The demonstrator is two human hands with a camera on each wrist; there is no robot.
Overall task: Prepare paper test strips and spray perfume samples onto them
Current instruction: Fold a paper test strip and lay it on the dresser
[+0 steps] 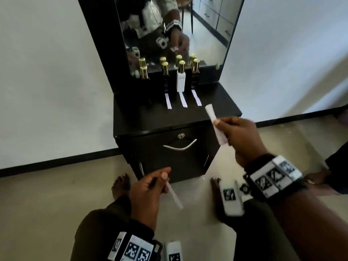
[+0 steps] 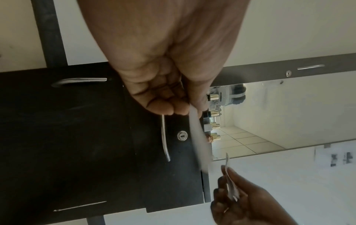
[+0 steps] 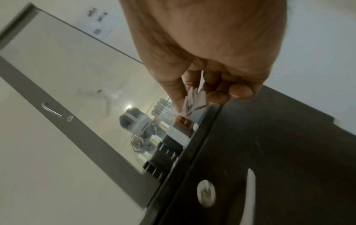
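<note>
Several gold-capped perfume bottles (image 1: 181,78) stand in a row before the mirror on the black cabinet top (image 1: 154,117). Three white paper strips (image 1: 183,100) lie flat in front of the three bottles on the right. My right hand (image 1: 235,132) is raised over the cabinet's front right corner and pinches a folded piece of white paper (image 1: 214,123), seen crumpled between thumb and fingers in the right wrist view (image 3: 194,102). My left hand (image 1: 150,185) is low in front of the cabinet door and pinches a narrow white strip (image 1: 174,194), blurred in the left wrist view (image 2: 198,144).
The cabinet door has a curved metal handle (image 1: 179,146) and a lock (image 1: 181,136). A tall mirror (image 1: 175,34) rises behind the bottles. Bare feet (image 1: 120,185) rest on the beige floor, and another person's foot (image 1: 318,178) shows at the right edge.
</note>
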